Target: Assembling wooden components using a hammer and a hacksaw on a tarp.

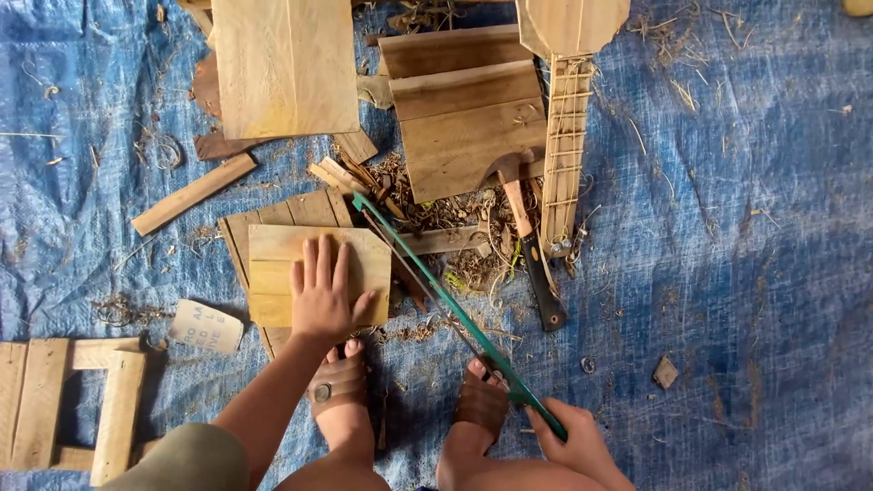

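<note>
The left hand (320,295) lay flat and open on the stiff, light wooden board (314,273); right of the board, the right hand (575,438) gripped the green hacksaw (455,314) by its handle end.

The pale wooden board (286,64) and round wooden piece (573,25) are cut off by the top edge.

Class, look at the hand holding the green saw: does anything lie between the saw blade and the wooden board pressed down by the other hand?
Nothing visible does. The right hand holds the green saw, whose blade already runs along the right edge of the wooden board under the left hand. The hammer lies off to the right.
</note>
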